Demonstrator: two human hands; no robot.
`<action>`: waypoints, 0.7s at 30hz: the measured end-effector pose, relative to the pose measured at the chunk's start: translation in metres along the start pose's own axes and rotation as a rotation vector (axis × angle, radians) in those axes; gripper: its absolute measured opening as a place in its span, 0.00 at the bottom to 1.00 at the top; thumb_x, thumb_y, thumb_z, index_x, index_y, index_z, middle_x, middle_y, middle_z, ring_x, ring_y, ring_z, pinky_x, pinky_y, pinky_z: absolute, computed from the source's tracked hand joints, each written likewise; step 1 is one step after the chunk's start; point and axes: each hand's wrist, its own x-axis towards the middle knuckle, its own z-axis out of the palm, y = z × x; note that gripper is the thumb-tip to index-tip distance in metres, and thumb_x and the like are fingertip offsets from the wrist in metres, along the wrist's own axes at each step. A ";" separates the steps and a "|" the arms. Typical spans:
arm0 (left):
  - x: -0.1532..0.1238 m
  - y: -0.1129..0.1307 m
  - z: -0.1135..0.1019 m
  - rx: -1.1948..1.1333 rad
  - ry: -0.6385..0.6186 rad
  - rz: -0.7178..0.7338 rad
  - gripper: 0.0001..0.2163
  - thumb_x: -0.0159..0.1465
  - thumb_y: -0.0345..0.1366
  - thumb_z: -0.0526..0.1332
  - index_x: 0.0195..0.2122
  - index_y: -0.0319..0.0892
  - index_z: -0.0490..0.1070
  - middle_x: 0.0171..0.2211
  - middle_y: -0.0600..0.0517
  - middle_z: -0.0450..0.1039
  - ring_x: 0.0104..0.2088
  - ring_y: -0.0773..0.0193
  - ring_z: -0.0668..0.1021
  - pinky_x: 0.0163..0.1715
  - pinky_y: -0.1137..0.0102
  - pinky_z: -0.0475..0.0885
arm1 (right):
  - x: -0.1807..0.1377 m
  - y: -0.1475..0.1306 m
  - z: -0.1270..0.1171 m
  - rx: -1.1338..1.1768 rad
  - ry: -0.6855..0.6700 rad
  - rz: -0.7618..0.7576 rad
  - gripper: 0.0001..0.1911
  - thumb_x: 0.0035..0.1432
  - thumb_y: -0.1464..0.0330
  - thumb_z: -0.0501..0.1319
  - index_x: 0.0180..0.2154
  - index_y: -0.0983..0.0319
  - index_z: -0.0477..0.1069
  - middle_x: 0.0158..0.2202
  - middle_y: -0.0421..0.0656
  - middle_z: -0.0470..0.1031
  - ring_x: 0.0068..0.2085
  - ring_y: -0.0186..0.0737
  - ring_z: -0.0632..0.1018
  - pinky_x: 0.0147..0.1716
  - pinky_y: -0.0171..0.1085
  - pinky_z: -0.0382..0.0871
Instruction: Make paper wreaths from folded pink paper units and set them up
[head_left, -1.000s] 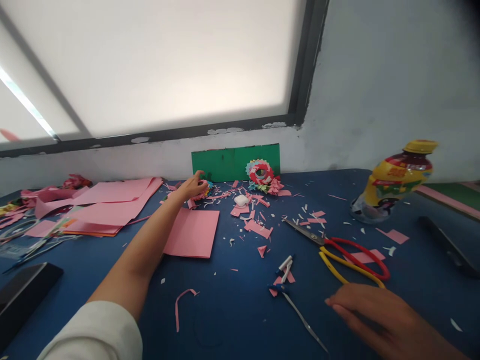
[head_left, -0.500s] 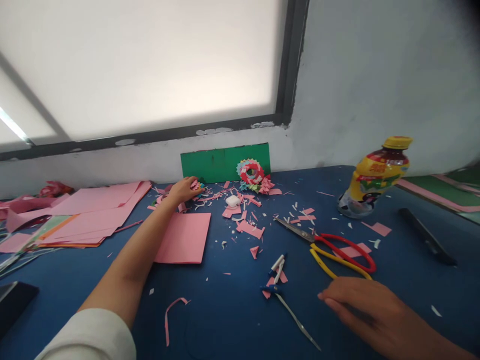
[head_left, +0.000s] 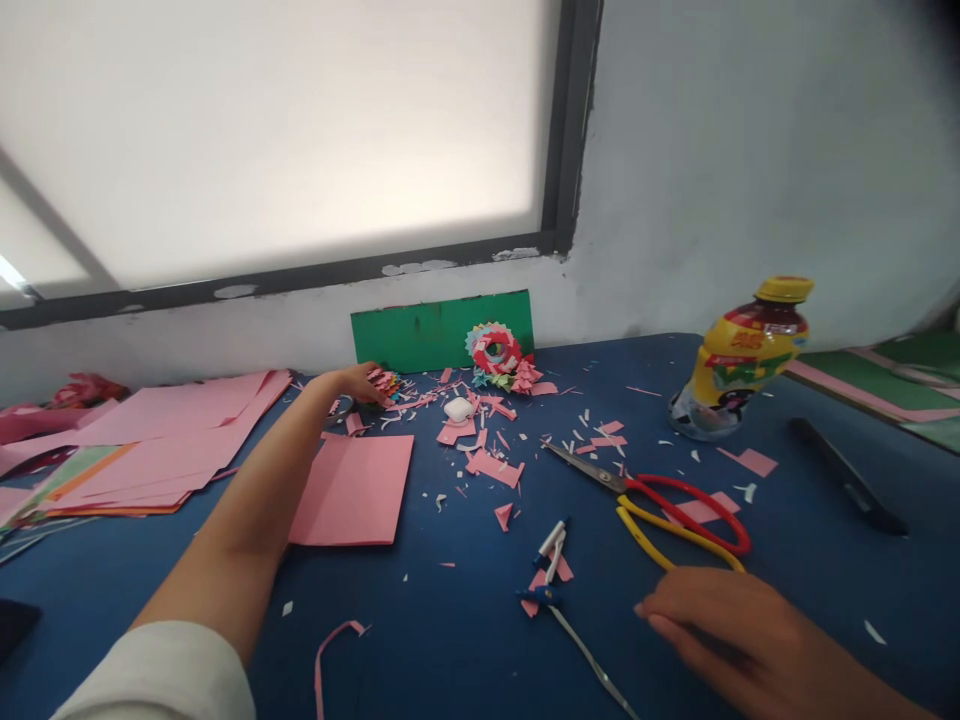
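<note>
Paper in several colours, the ornament (head_left: 387,385) sits by the table's (head_left: 427,650) far edge, the left hand (head_left: 361,383) at its side; I cannot tell whether it grips. Well back from that edge, the right hand (head_left: 727,620), loosely closed with nothing visible inside, is just beside the scissors (head_left: 615,484). Hard squeezing could crush the ornament; a dragging forearm could shift the pink sheet (head_left: 358,490).
</note>
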 end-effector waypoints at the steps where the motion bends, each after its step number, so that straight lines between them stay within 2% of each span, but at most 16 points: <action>1: 0.000 0.000 0.000 0.003 -0.008 -0.003 0.20 0.62 0.38 0.57 0.54 0.41 0.59 0.55 0.44 0.60 0.51 0.53 0.68 0.47 0.54 0.66 | 0.000 0.000 0.000 0.003 0.000 0.000 0.13 0.61 0.66 0.50 0.31 0.58 0.73 0.27 0.39 0.77 0.29 0.32 0.78 0.30 0.29 0.73; 9: 0.012 0.010 0.002 0.032 -0.031 0.010 0.21 0.61 0.39 0.57 0.55 0.42 0.59 0.57 0.44 0.57 0.53 0.52 0.66 0.50 0.52 0.63 | 0.004 -0.002 -0.001 0.010 -0.005 -0.003 0.14 0.61 0.66 0.50 0.30 0.59 0.73 0.25 0.39 0.76 0.27 0.31 0.78 0.28 0.28 0.73; 17: 0.021 -0.003 0.002 0.040 -0.032 -0.005 0.19 0.62 0.38 0.57 0.54 0.41 0.60 0.55 0.44 0.60 0.51 0.53 0.68 0.47 0.53 0.66 | 0.001 -0.001 -0.001 0.025 -0.029 -0.002 0.12 0.60 0.68 0.51 0.31 0.59 0.72 0.25 0.39 0.76 0.28 0.32 0.78 0.29 0.29 0.73; 21: 0.020 -0.001 0.004 0.033 -0.042 0.001 0.19 0.62 0.38 0.57 0.53 0.41 0.60 0.54 0.45 0.60 0.50 0.54 0.69 0.46 0.54 0.67 | 0.002 -0.002 -0.002 0.038 -0.073 -0.005 0.12 0.60 0.69 0.51 0.31 0.59 0.72 0.25 0.39 0.75 0.27 0.32 0.77 0.28 0.29 0.73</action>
